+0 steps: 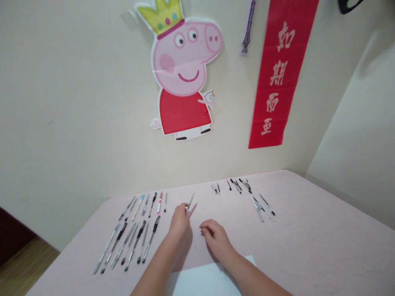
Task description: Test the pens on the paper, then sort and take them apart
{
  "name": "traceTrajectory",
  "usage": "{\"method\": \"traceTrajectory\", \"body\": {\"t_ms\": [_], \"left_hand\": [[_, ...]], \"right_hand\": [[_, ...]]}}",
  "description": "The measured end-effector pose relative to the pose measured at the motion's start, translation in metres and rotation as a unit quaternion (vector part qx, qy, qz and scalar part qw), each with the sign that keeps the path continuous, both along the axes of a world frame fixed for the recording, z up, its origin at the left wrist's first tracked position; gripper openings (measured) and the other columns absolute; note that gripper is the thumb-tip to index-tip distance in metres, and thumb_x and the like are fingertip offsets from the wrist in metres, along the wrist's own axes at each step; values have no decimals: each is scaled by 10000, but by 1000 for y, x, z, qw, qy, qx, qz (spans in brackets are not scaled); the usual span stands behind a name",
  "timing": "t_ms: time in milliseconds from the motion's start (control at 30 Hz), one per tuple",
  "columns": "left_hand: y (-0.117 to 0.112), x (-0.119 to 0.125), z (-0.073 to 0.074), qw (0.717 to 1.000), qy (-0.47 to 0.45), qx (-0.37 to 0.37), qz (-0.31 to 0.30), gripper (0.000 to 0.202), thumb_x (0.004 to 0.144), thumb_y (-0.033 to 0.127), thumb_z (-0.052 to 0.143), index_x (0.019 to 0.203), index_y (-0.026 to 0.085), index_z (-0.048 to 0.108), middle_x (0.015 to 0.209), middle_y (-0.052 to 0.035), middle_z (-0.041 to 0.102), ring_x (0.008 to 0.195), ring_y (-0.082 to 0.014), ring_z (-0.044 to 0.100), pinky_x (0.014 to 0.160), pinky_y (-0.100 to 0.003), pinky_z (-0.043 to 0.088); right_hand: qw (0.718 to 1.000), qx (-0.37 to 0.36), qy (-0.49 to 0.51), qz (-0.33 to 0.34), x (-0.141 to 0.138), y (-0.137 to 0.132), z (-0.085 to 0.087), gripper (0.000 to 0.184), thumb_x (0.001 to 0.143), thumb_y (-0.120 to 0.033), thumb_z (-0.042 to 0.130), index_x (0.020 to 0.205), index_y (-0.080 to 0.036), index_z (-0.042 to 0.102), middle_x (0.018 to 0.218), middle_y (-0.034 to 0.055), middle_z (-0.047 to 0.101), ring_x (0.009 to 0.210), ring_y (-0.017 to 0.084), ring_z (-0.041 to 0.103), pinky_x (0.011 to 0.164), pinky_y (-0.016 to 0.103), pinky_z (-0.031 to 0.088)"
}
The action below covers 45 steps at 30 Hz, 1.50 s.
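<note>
Free tabletop [324, 242] front right; pens [140, 231] (2 rows) obstruct left.

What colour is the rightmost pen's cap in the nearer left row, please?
The cap is black; the head view shows it best.

A pale pink table [314, 230] with rounded far corners stands against a cream wall [77, 102]; a crowned Peppa Pig cutout [185, 109], a narrow purple ornament [248, 26] and a red banner [282, 55] with pale Chinese characters hang there; another wall [364, 131] adjoins at right; wood-toned floor [31, 267] shows lower left; light is soft.
</note>
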<state>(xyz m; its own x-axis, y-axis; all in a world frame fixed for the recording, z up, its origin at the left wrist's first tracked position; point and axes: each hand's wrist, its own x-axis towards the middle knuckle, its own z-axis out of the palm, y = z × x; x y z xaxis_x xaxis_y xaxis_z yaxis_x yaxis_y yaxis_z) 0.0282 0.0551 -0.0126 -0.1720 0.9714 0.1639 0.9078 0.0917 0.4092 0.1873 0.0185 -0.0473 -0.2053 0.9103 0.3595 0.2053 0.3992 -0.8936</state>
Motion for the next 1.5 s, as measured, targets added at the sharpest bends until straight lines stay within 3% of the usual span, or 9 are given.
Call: {"method": "traceTrajectory", "body": {"t_ms": [100,233,333,433,533,1200,1500], "left_hand": [[-28,10,-4,994,-79,41,-55,304,822,78,373,1058,176,538,990,-73,580,941,-158,569,830,-279,442],[-63,21,-9,971,-175,89,-140,289,784,81,371,1009,187,518,956,-70,545,910,-177,545,821,-328,455],[-75,25,-8,967,-186,94,-149,195,806,141,381,933,189,520,911,-64,544,854,-182,542,776,-331,460],[-78,26,-6,970,-179,90,-139,121,818,212,418,861,195,529,847,-43,548,767,-171,540,705,-309,455],[-79,23,-6,972,-167,90,-139,111,819,232,427,827,199,533,808,-31,551,730,-165,537,670,-292,440],[-79,17,-11,975,-138,85,-149,178,863,285,406,783,206,544,762,-29,569,727,-167,551,662,-284,423],[-78,15,-9,973,-150,57,-166,220,878,293,373,835,206,571,802,-48,594,781,-184,565,711,-305,441]], "right_hand": [[992,-80,99,-25,3,6,2,141,789,-256,533,834,-176,639,824,63,638,778,191,585,695,305,462],[951,-205,229,-33,6,8,11,368,736,-443,641,985,-174,605,676,5,591,586,141,538,527,247,415],[935,-227,271,-22,7,6,18,366,674,-468,702,852,-159,623,580,-22,549,520,112,487,492,226,372],[933,-233,273,-3,6,4,21,333,654,-465,718,703,-156,605,539,-25,537,497,101,463,476,222,351],[933,-240,269,9,5,3,20,325,651,-457,720,673,-158,594,532,-28,536,484,93,452,466,217,338],[936,-245,250,44,8,3,24,307,618,-432,738,604,-176,569,480,-49,505,470,89,421,490,224,311],[925,-256,273,64,7,6,18,298,617,-410,754,663,-159,600,569,-28,554,531,93,473,548,226,361]]}}
